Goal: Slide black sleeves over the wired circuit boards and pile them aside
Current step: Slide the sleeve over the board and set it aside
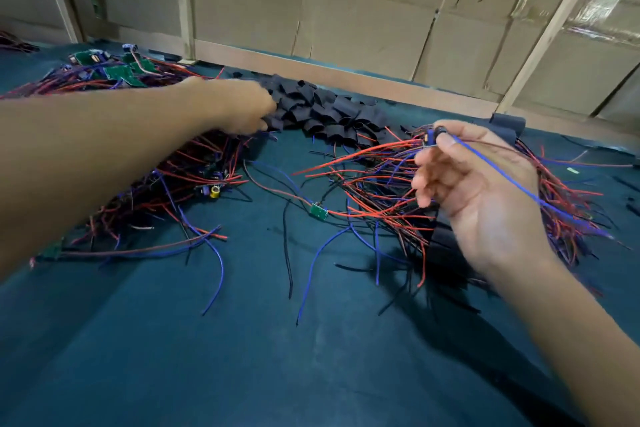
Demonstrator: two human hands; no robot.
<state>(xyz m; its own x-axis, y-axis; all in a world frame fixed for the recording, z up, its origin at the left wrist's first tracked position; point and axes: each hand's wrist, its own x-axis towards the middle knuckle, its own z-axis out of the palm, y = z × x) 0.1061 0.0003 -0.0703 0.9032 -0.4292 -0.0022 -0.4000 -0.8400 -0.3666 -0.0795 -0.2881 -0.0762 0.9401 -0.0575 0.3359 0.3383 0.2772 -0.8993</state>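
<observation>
Head | left hand (242,107) reaching into black sleeves (322,107), grip unclear | right hand (485,191) raised, pinching wired board (434,139)

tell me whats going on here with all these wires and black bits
A person is sleeving wired circuit boards at a dark green table. The left hand reaches into the heap of black sleeves at the back, its fingertips hidden among them. The right hand holds one wired piece up by its end, a blue wire trailing across the palm. One bare green board lies in the middle, between tangles of red, blue and black wires.
</observation>
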